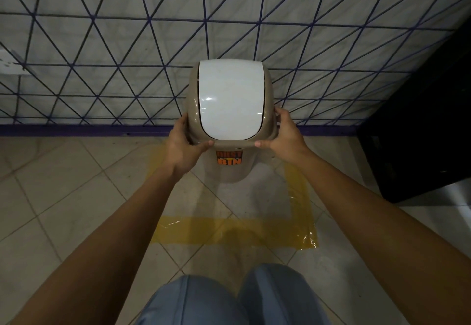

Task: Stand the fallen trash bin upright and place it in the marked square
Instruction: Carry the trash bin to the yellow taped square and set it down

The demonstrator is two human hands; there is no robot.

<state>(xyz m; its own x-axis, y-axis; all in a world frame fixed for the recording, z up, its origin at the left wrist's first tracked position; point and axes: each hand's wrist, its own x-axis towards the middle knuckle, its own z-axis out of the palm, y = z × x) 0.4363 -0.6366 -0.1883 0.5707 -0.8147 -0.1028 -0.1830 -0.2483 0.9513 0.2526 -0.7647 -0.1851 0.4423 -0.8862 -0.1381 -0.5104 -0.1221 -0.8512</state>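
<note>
A beige trash bin (230, 171) with a white swing lid (230, 100) stands upright, seen from above, inside the square marked in yellow tape (300, 212) on the tiled floor (63, 197). Whether its base touches the floor cannot be told from this angle. An orange "DUST BIN" sticker (229, 158) faces the person on the bin's front wall, just below the rim.

Both hands grasp the bin's top collar. The left hand (182, 146) wraps the left side, its thumb lying along the near edge of the rim. The right hand (285, 136) clasps the right side the same way, thumb on the near edge and fingers curled over the far side. The two thumb tips point toward each other, apart, above the sticker.

Behind the bin runs a wall (102, 44) with a pattern of dark blue crossing lines and a purple skirting band. A dark cabinet (420, 133) stands at the right. The person's knees in light blue jeans (229, 301) show at the bottom edge.
</note>
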